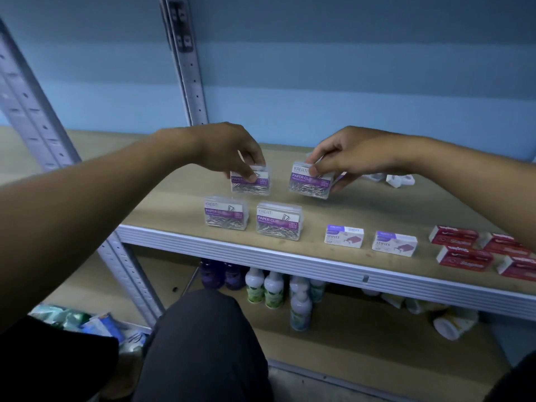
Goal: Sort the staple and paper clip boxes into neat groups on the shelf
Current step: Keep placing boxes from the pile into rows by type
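Note:
My left hand (pixel 229 149) pinches a clear paper clip box (pixel 255 185) with a purple label, standing on the wooden shelf (pixel 362 207). My right hand (pixel 353 158) pinches a second clear paper clip box (pixel 307 187) just to its right. Two more paper clip boxes (pixel 226 213) (pixel 280 221) stand in a row in front of them, near the shelf's front edge. Two white-and-purple staple boxes (pixel 344 236) (pixel 395 244) lie further right. Several red staple boxes (pixel 464 253) are grouped at the far right.
Small white items (pixel 400 179) lie at the back of the shelf behind my right wrist. Grey metal uprights (pixel 188 68) frame the shelf. Bottles (pixel 272 288) stand on the lower shelf. My knee (pixel 203 343) is in front of the lower shelf.

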Tool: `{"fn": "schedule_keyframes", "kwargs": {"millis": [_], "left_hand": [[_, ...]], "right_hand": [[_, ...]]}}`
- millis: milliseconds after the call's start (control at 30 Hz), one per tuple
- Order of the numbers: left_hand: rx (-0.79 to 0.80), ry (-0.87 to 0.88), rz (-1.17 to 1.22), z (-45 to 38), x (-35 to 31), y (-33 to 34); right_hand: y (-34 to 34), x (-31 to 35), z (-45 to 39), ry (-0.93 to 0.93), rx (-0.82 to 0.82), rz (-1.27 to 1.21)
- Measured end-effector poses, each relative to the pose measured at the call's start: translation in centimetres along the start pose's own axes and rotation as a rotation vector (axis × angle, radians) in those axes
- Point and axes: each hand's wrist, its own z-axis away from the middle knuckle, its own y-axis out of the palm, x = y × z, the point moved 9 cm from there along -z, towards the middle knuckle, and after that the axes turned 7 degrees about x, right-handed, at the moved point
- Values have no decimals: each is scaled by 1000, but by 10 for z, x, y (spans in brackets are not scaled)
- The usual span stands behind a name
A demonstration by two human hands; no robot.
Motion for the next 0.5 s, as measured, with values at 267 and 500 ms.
{"fn": "schedule_keyframes", "kwargs": {"millis": [267,500], "left_hand": [[38,-4,12,12,21,9],[52,-11,5,11,27,19]], "right_hand": [[31,18,-20,-19,83,-18],[47,18,-30,-13,125,-12]]}}
